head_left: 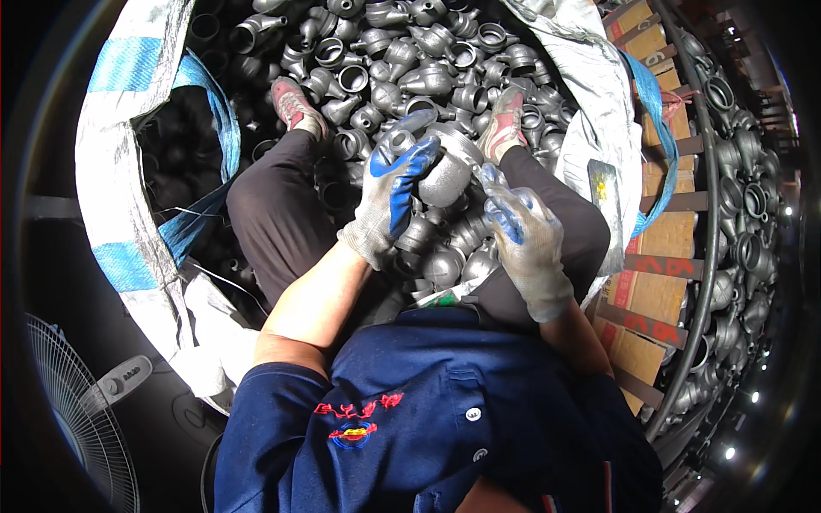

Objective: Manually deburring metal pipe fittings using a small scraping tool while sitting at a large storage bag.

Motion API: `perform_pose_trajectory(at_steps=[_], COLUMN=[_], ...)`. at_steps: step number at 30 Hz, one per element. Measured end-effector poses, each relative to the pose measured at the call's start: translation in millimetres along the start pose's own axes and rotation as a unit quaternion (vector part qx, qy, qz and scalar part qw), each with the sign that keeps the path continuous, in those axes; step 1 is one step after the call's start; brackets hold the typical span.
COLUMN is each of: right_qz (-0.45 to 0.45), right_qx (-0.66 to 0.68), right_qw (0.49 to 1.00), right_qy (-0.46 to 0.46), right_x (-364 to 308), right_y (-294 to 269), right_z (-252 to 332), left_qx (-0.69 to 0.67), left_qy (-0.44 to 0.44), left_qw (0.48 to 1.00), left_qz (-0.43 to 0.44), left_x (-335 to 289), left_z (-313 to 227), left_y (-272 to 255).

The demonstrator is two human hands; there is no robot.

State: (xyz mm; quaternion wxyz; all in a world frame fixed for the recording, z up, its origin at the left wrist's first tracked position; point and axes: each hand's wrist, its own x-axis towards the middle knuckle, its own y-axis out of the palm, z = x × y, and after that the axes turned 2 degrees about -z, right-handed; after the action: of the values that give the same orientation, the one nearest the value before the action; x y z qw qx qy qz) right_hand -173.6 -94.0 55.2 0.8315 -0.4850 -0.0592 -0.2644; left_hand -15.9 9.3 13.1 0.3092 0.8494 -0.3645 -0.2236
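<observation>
My left hand (389, 188), in a grey knit glove with blue coating, is closed around a grey cast-metal fitting (448, 175). The casting has a wide rounded body and a narrower round end beside my fingers. My right hand (523, 239), gloved the same way, is just right of the casting, its fingers loosely bent and partly apart. Nothing shows in its grasp, and whether its fingertips touch the casting is hard to see. Under both hands, more grey castings (445, 267) lie between my legs.
A large white woven sack (120, 184) with blue straps surrounds a heap of similar castings (402, 56), where my shoes rest. Right of it stand brown boards with dark slats (646, 291) and a metal rail, with more castings (748, 201) beyond. A fan (81, 419) is at lower left.
</observation>
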Motion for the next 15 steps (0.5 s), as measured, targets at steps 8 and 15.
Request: perform_pose_trajectory(at_steps=[8,15], right_qz=[0.012,0.071], right_qx=[0.065,0.055], right_qw=[0.997,0.996], right_qy=[0.032,0.016], right_x=[1,14], right_y=[-15,-26], right_z=[-21,-16], left_qx=[0.043,0.046], left_qy=[0.027,0.016], left_qw=[0.999,0.999], left_qz=[-0.009,-0.007], left_x=[1,-3], left_z=[5,-2], left_y=[-3,4])
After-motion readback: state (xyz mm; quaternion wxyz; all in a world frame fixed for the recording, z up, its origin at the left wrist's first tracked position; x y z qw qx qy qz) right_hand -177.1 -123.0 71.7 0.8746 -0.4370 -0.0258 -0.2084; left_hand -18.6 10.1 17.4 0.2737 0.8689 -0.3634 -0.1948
